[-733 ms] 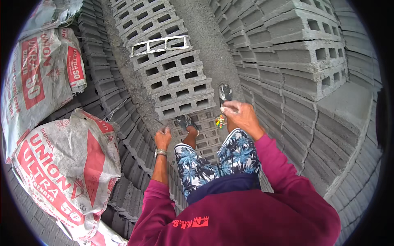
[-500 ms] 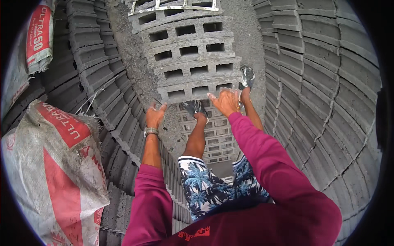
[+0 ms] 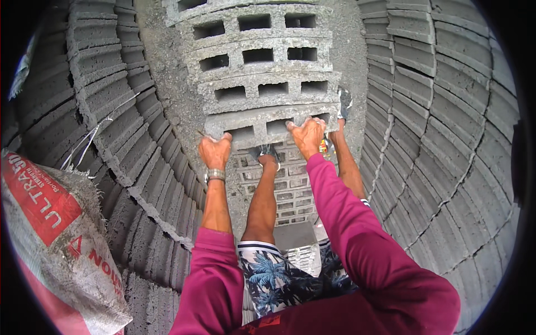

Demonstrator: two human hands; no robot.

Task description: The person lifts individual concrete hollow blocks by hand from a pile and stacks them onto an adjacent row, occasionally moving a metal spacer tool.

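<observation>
A grey hollow concrete block point(image 3: 260, 128), with a row of three openings facing me, is the nearest in a line of similar blocks point(image 3: 272, 73) ahead. My left hand point(image 3: 215, 152), wearing a metal-banded watch point(image 3: 215, 175), is closed on the block's left end, thumb against its near face. Toward the other end, my right hand point(image 3: 308, 137) grips the same block from above, covering part of its right half. The block's left end sits slightly lower than its right. Whether it is lifted off its support cannot be made out.
Tall stacks of concrete blocks rise at left point(image 3: 100, 72) and right point(image 3: 424, 128). A red-and-white cement sack point(image 3: 67, 245) lies on the left stack, a loose white strand point(image 3: 92, 134) near it. More blocks point(image 3: 287, 184) lie below, between my legs. My feet straddle the row.
My left hand has moved up and right, closing on the block's end. The near block is now slightly tilted. The view has shifted, and the cement sack sits further left in it.
</observation>
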